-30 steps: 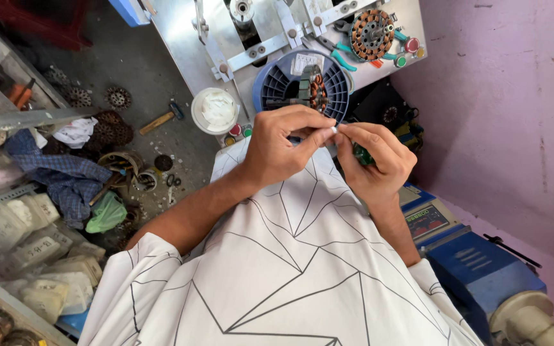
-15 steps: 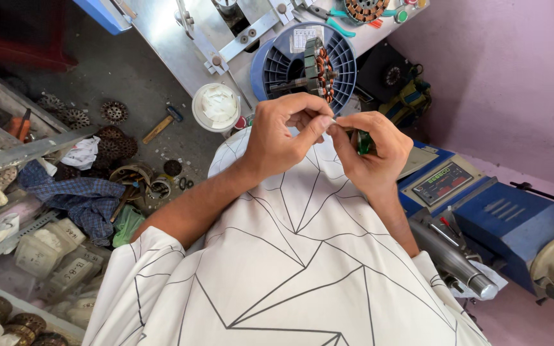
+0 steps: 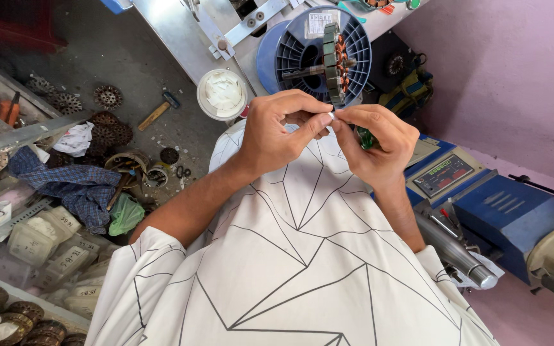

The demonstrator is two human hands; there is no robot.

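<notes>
Fingers [image 3: 326,119] of both hands pinch something white, mostly hidden.

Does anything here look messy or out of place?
Yes. On the floor at left, a hammer, wound stators and a crumpled blue cloth lie scattered loose. Both hands, left and right, pinch a small white piece tidily.

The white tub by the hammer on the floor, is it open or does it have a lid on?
Open. The white tub shows no lid; you look straight in at crumpled white material filling it, near the hammer.
</notes>
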